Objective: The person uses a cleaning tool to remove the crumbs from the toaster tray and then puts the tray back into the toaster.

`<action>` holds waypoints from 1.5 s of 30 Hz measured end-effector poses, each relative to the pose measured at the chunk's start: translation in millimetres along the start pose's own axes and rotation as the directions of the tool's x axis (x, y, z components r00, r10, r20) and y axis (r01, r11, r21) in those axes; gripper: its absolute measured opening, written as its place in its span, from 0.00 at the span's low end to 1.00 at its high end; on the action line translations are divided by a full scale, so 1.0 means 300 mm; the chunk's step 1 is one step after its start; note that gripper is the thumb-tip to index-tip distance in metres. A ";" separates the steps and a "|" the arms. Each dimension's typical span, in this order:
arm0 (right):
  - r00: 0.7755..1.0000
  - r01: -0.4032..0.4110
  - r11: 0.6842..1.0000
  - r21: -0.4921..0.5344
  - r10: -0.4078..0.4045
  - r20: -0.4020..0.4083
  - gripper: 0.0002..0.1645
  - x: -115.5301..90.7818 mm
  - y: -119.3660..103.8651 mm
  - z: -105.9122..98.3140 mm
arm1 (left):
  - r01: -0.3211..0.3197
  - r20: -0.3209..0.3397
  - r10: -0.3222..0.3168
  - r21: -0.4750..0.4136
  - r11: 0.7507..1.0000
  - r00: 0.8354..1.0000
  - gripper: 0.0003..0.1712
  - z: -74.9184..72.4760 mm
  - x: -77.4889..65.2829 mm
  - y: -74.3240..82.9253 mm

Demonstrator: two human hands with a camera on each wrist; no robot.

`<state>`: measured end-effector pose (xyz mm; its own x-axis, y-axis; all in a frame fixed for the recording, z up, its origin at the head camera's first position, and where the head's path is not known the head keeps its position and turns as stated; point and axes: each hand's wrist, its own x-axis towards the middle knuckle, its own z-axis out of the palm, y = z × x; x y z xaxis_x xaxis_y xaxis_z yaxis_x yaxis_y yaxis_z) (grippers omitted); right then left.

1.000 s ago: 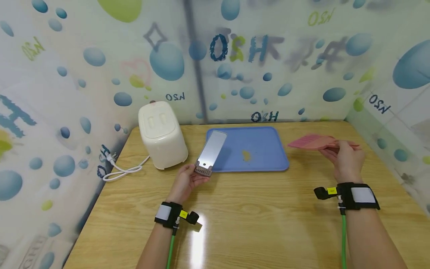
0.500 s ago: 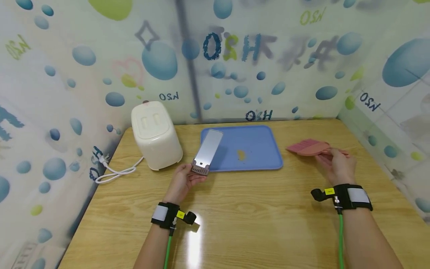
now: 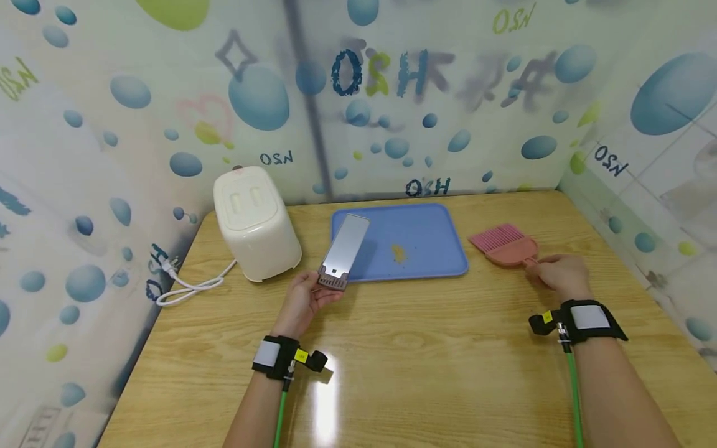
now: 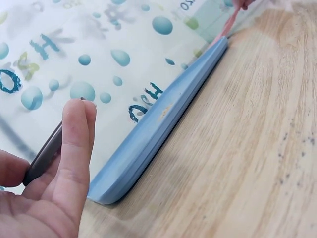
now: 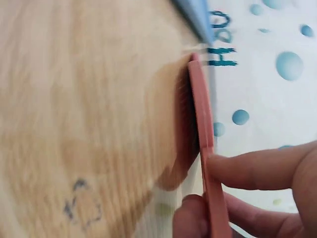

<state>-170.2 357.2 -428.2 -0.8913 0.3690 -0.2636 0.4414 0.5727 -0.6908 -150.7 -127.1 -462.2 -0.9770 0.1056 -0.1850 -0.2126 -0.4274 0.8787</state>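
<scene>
My left hand [image 3: 297, 305] pinches the grey slotted end of a flat, shiny metal crumb tray [image 3: 345, 246]. The metal plate tilts up and overlaps the left side of a blue tray [image 3: 434, 239] in the head view. Yellowish crumbs [image 3: 398, 253] lie in the blue tray's middle. To its right, my right hand [image 3: 562, 275] grips the handle of a small pink dustpan [image 3: 506, 247] with a ridged front. In the right wrist view the dustpan is edge-on, low over the table, with its shadow beside it; thumb and fingers press its handle from both sides.
A white toaster [image 3: 256, 224] with a closed lid stands at the back left. Its white cord [image 3: 193, 287] and plug lie on the left side of the wooden table [image 3: 420, 373]. Bubble-patterned walls [image 3: 465, 112] enclose the back and sides.
My right hand has lowered the pink dustpan and turned it, so its flat ridged face now shows to the head view. The left hand keeps the crumb tray nearly still. The head view has shifted slightly.
</scene>
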 end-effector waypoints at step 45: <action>0.682 0.229 0.833 0.504 -0.507 0.527 0.21 -0.298 -0.562 0.646 | -0.048 -0.013 0.047 -0.061 0.997 0.999 0.07 0.061 0.004 -0.008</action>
<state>-184.9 85.8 -418.8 -0.8865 -0.4243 -0.1848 0.1112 0.1923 -0.9750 -151.0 -109.4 -456.4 -0.9860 0.0740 -0.1492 -0.1663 -0.4856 0.8582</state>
